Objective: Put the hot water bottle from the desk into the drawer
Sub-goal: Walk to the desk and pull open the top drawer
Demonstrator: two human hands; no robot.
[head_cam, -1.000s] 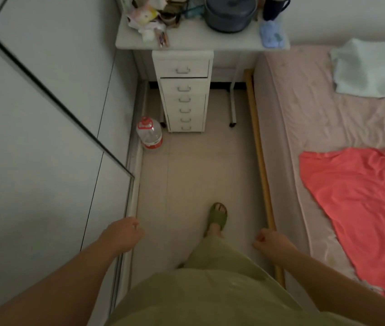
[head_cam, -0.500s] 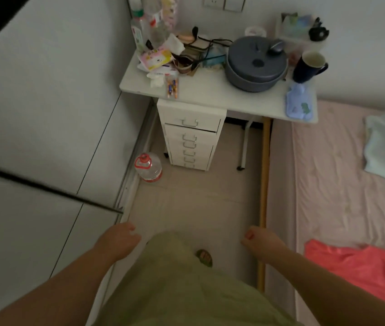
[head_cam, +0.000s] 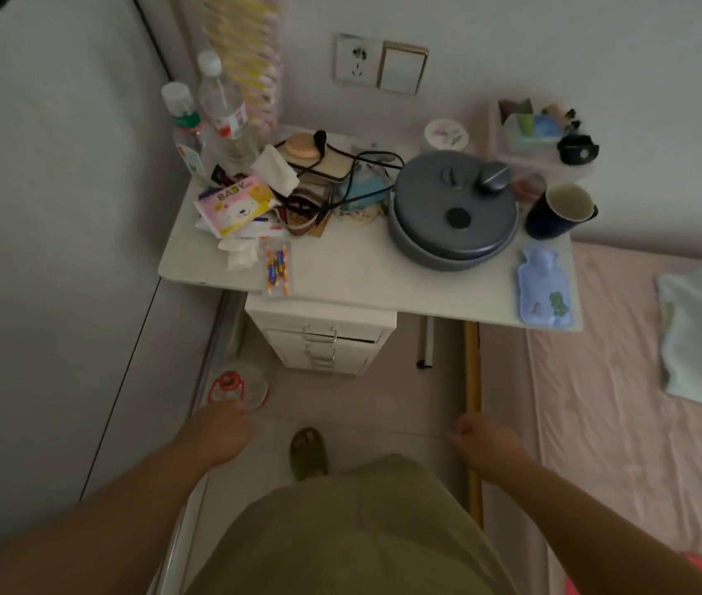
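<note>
A small pale-blue hot water bottle (head_cam: 545,288) lies flat at the front right corner of the white desk (head_cam: 362,277). Under the desk stands a white drawer unit (head_cam: 319,337) with several drawers; its second drawer shows a thin dark gap. My left hand (head_cam: 222,429) hangs low over the floor with fingers curled and nothing in it. My right hand (head_cam: 484,442) is a loose empty fist near the bed's wooden edge. Both hands are well short of the desk.
The desk carries a grey lidded pot (head_cam: 454,210), a dark mug (head_cam: 559,210), bottles (head_cam: 220,109), a wipes pack (head_cam: 233,204) and cables. A water jug (head_cam: 239,386) stands on the floor left of the drawers. A pink bed (head_cam: 619,401) lies right, a wardrobe door left.
The view has closed in on the desk and tilted up; the desk top and wall socket now fill the upper frame. Both hands stay low and empty.
</note>
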